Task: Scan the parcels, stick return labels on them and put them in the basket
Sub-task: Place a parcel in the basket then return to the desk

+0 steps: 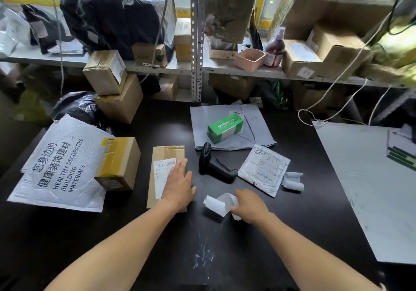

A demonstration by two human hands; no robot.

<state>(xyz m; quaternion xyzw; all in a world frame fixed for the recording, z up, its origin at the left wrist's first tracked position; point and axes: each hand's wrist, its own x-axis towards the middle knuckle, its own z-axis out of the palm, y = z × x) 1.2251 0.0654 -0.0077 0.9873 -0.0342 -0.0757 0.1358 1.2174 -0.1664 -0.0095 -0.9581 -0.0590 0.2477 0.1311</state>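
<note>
A flat brown cardboard parcel (162, 155) with a white barcode label lies on the black table (281, 212). My left hand (179, 183) presses flat on its label with straight fingers. My right hand (249, 205) pinches a curled white label strip (217, 202) just right of that parcel. A black handheld scanner (216, 165) lies on the table behind my hands. Behind it a green box (225, 127) sits on a grey mailer bag (254, 133). A small white bubble mailer (264, 169) lies right of the scanner.
A taped brown box (118, 163) rests on a large white printed mailer (58, 164) at left. Curled label scraps (292, 181) lie at right. A grey sheet (364, 178) covers the table's right side. Shelves (157, 67) behind hold stacked boxes and black bags.
</note>
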